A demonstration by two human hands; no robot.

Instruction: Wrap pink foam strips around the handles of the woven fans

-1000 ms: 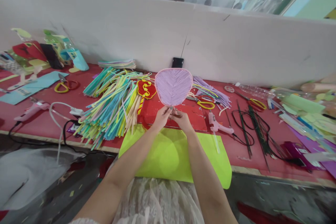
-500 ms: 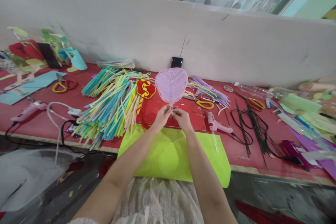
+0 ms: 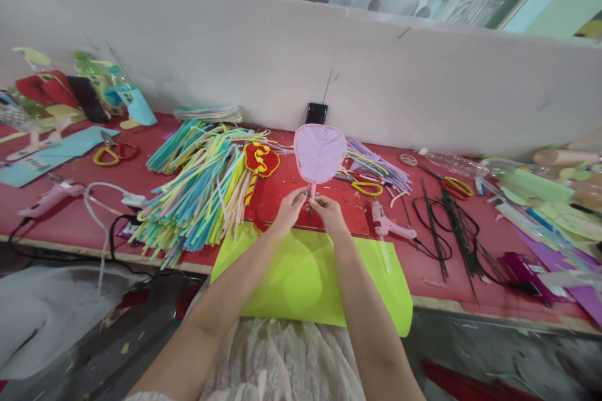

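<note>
Fan (image 3: 320,153) upright, by the stem (image 3: 313,188), in fingertip pinch of left hand (image 3: 290,210) and right hand (image 3: 328,212).
Looks like stem work; next probably calls for steady hold.

Lilac fan (image 3: 320,153) held upright above the red table (image 3: 421,272)

The left hand (image 3: 290,210) and the right hand (image 3: 329,212) pinch its pink handle (image 3: 313,189) from both sides. A yellow-green sheet (image 3: 301,285) lies beneath the forearms (image 3: 247,270). To the left spreads a pile of pastel craft stems (image 3: 197,197) (a red, yellow-trimmed ornament (image 3: 269,161) lies beside it); to the right lies a pink glue gun (image 3: 392,227).
</note>
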